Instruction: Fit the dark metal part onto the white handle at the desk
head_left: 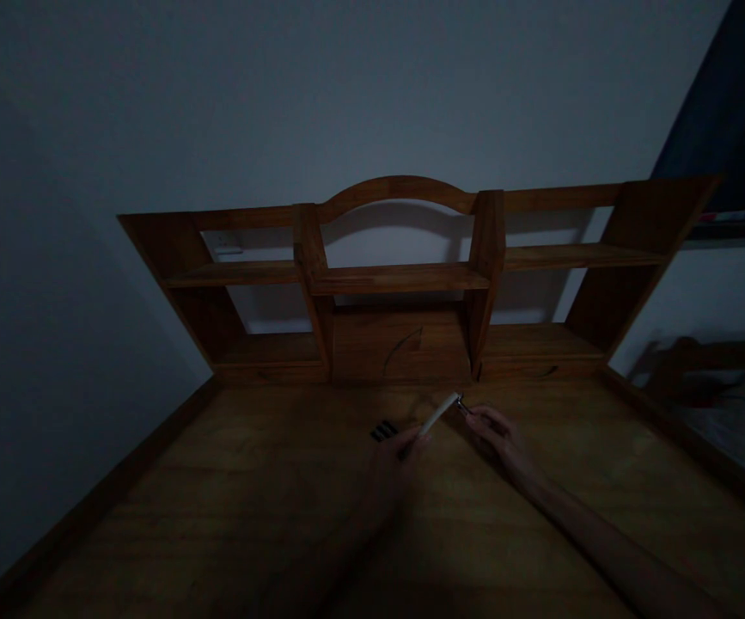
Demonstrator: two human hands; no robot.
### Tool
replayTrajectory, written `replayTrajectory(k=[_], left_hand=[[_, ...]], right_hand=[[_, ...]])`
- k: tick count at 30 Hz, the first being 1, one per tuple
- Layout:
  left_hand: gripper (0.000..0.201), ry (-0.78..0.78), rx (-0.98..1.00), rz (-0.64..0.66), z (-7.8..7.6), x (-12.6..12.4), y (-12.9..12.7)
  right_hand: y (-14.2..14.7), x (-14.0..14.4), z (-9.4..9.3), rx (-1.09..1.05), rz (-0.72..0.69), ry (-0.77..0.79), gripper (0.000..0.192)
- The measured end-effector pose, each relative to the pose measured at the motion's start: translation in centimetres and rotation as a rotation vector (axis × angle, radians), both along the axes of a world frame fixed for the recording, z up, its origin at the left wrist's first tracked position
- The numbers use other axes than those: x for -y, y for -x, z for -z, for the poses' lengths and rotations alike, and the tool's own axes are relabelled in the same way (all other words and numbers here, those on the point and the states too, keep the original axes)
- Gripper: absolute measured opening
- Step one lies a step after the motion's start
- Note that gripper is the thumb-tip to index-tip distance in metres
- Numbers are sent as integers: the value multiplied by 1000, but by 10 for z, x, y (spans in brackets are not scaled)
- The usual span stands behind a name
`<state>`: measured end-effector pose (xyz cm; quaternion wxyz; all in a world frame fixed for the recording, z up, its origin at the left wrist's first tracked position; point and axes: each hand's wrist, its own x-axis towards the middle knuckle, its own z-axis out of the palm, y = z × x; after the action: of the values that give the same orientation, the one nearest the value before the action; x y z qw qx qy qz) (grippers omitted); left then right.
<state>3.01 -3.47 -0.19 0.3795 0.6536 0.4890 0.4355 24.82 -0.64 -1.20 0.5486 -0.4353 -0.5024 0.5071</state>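
Note:
The scene is dim. My left hand [396,454] grips the lower end of a slim white stick-like tool [437,414] and holds it slanted up to the right above a wooden desk [217,516]. My right hand [496,434] pinches a small metal piece [462,404] at the tool's upper tip. Two small dark objects [383,430] lie on the desk just left of my left hand.
A wooden hutch with shelves and an arched top [398,275] stands at the desk's back against a pale wall. A raised wooden rim [687,438] runs along the desk's sides. At the right, beyond the desk, lies a dim bed-like shape [726,404].

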Motion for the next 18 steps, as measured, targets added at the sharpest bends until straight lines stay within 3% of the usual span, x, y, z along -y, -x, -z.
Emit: replayTrajectory(k=[6,12,18], left_hand=[[43,-13,-19,-22,-2,0,4],[42,-10,-25,40,1,3,-4],[43,-28,-56,-64,-1,0,1]], right_hand=[[2,0,-3,-77,-11,24,32],[4,1,-5,-20,-14,26,37],[4,3,-8,-21,-68,6,32]])
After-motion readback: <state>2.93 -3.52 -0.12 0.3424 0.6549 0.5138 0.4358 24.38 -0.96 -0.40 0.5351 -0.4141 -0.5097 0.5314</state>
